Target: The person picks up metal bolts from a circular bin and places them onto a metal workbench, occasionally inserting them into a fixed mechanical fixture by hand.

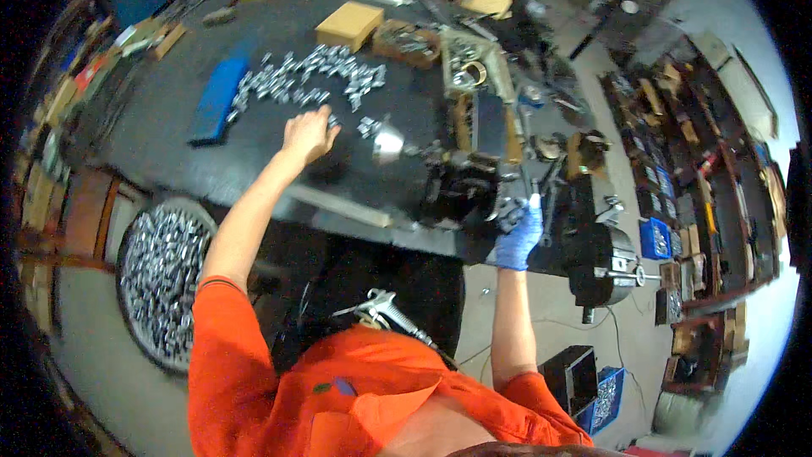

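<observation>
My left hand [309,137], bare, is over the dark bench just below a spread of small shiny metal parts [313,68]. Its fingers are curled together, thumb toward the right; what lies between the fingertips is too blurred to name. To its right, a small cluster of the same parts [367,127] lies beside a silver cone-shaped piece [388,144] at the end of a dark bench machine [461,190]. On the machine's right side my right hand [518,239], in a blue glove, is closed at the lower end of a long metal lever [525,167].
A blue tray [218,101] borders the spread parts on the left. A cardboard box [349,25] stands behind them. A round tub of metal parts [169,283] is at lower left. An air blow gun [385,309] hangs before me. Shelves [710,195] line the right side.
</observation>
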A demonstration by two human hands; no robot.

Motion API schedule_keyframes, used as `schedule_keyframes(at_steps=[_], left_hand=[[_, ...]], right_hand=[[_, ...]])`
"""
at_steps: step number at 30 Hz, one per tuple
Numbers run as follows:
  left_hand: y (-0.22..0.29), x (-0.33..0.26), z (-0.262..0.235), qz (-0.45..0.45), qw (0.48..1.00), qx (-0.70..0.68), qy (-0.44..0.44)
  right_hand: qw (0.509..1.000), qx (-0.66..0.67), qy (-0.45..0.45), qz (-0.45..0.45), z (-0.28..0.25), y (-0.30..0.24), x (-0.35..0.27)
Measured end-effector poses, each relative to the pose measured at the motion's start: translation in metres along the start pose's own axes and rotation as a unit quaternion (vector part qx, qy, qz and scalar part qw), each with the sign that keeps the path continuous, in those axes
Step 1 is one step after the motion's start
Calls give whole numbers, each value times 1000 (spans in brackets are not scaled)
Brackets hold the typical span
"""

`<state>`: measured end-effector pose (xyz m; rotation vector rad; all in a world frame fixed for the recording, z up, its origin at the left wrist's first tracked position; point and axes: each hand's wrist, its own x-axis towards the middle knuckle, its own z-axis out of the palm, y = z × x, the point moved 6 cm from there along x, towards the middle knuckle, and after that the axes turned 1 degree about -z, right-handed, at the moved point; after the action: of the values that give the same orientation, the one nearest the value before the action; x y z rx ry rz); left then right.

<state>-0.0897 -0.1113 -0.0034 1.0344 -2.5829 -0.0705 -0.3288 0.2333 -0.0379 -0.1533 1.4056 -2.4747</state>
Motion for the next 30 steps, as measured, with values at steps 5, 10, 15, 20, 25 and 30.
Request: schedule_keyframes(at_steps=[5,10,15,20,25,30], left_hand=[[-4,31,35,2,1000,3,3],[-21,24,28,-37,991,-128,-2],[22,-22,-32,-13,745,-657,-109],[52,-45,-59,13,661,-738,-139],[59,-41,-58,24,634,-758,-154],[58,-32,-56,35,641,-745,-182]], right_hand=[[998,11,37,40,0,1,-4],[996,29,50,64,-8,10,2],[998,19,40,41,-4,3,-6],[997,18,22,71,-7,7,-5],[998,9,9,66,-6,7,-1],[998,14,-2,58,0,1,-6]])
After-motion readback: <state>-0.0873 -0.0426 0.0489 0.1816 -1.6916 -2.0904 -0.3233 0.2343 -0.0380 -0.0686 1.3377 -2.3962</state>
